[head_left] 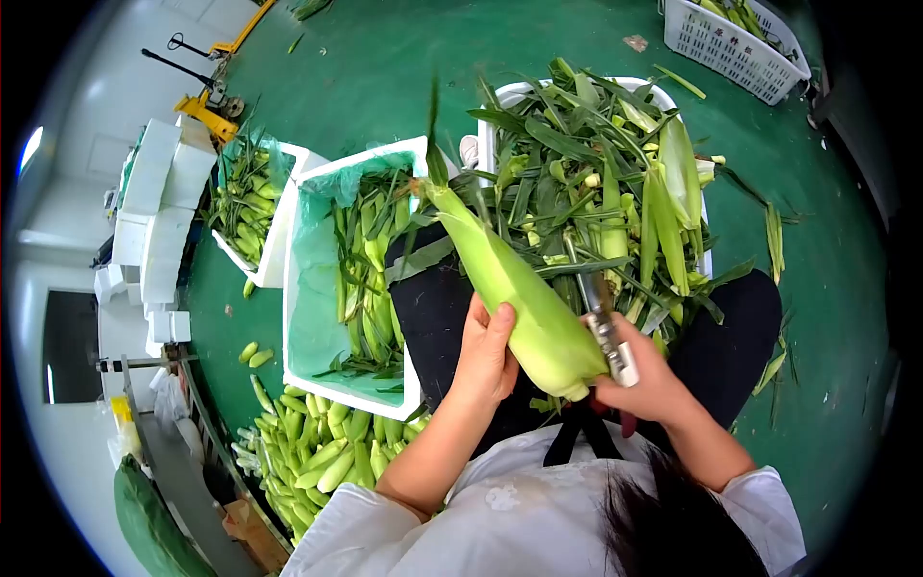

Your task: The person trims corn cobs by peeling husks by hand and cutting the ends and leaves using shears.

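An ear of corn (519,298) in its green husk lies slantwise across my lap, its silky tip up to the left and its stalk end down to the right. My left hand (488,351) is closed around its lower left side, thumb on top. Close against its right side, my right hand (642,375) grips a metal cutting tool (598,322) whose exact kind I cannot make out. The tool's slim end points up, and my fingers hide much of its lower part. Just beyond, a white basket (487,144) is heaped with stripped husks and leaves (567,144).
Left of my knees stands a white foam box (306,288) with a green liner and unhusked corn. Trimmed ears (327,452) pile below it. Another corn-filled box (288,250) stands farther left. A white crate (731,48) and yellow pallet jack (207,111) are farther off.
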Demonstrator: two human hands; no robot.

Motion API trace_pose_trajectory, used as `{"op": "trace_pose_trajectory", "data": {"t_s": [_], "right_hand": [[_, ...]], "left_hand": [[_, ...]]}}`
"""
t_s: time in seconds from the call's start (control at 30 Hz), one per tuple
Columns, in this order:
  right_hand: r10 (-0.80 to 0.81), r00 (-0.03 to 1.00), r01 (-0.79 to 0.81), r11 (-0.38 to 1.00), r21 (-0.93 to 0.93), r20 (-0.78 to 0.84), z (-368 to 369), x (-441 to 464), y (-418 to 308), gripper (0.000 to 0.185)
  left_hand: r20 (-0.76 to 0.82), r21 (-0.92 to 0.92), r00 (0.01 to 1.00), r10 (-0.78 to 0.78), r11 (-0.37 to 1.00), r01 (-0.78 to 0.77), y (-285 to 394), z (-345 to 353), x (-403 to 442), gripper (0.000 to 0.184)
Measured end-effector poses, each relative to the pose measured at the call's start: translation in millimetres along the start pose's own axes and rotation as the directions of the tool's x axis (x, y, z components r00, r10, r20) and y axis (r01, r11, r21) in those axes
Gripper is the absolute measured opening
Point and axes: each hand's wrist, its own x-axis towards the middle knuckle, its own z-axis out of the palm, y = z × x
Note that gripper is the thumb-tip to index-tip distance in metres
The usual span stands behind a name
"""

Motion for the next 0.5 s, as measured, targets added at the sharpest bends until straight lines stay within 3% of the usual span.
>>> {"op": "trace_pose_trajectory", "data": {"t_s": [0.03, 0.07, 0.1, 0.17, 0.2, 0.23, 0.27, 0.3, 0.37, 0.4, 0.43, 0.5], "right_hand": [[0.111, 0.993, -0.113, 0.985, 0.131, 0.026, -4.2, -1.9, -2.5, 0.066], [0.074, 0.997, -0.069, 0.963, 0.262, -0.012, -5.2, -4.5, 6.2, 0.063], [0.126, 0.99, -0.091, 0.91, 0.404, -0.062, -4.3, -7.1, -0.2, 0.062], [0.178, 0.959, -0.074, 0.908, 0.413, -0.219, -14.9, -12.1, -6.8, 0.063], [0.063, 0.934, -0.065, 0.998, 0.004, -0.352, -23.5, -10.6, -15.5, 0.064], [-0.106, 0.898, -0.085, 0.91, -0.406, -0.426, -33.1, -6.6, -21.5, 0.065], [-0.303, 0.842, -0.154, 0.659, -0.737, -0.446, -41.0, -6.3, -16.6, 0.069], [-0.413, 0.813, -0.199, 0.466, -0.862, -0.41, -46.8, -4.2, -18.1, 0.072], [-0.22, 0.908, -0.092, 0.727, -0.68, -0.358, -57.3, -9.6, -18.4, 0.074], [-0.063, 0.975, -0.035, 0.904, -0.426, -0.215, -58.4, -9.7, -25.7, 0.077], [-0.072, 0.996, 0.055, 0.96, -0.273, -0.05, -58.6, -7.3, -21.7, 0.081], [-0.127, 0.972, 0.188, 0.925, -0.33, 0.196, -58.0, 4.0, -23.4, 0.084]], "left_hand": [[0.059, -0.051, 0.997, -0.041, 0.998, 0.044, -3.1, -11.6, 0.5, 0.071], [0.007, -0.087, 0.99, -0.141, 0.986, 0.141, -5.6, -20.0, -0.9, 0.081], [0.052, -0.191, 0.959, -0.278, 0.94, 0.283, 0.4, -31.3, -2.7, 0.083], [0.446, -0.567, 0.879, -0.171, 0.705, 0.425, 2.0, -36.7, 9.0, 0.082], [0.299, -0.476, 0.937, -0.182, 0.822, 0.312, 20.4, 3.5, 6.7, 0.078], [0.218, -0.472, 0.944, -0.248, 0.82, 0.324, 33.9, 22.2, 4.0, 0.076], [0.301, -0.43, 0.931, -0.208, 0.842, 0.327, 28.1, -0.3, 8.1, 0.077], [0.387, -0.382, 0.905, -0.178, 0.862, 0.333, 27.7, -17.9, 9.2, 0.079], [0.426, -0.032, 0.886, -0.182, 0.976, 0.216, 27.7, -28.8, 6.8, 0.077], [0.405, 0.103, 0.891, -0.203, 0.979, 0.177, 34.8, -26.0, 2.1, 0.069], [0.318, 0.268, 0.92, -0.23, 0.952, 0.146, 42.3, -14.9, -5.0, 0.079], [0.332, 0.408, 0.893, -0.305, 0.9, 0.155, 46.3, -10.9, -12.3, 0.075]]}}
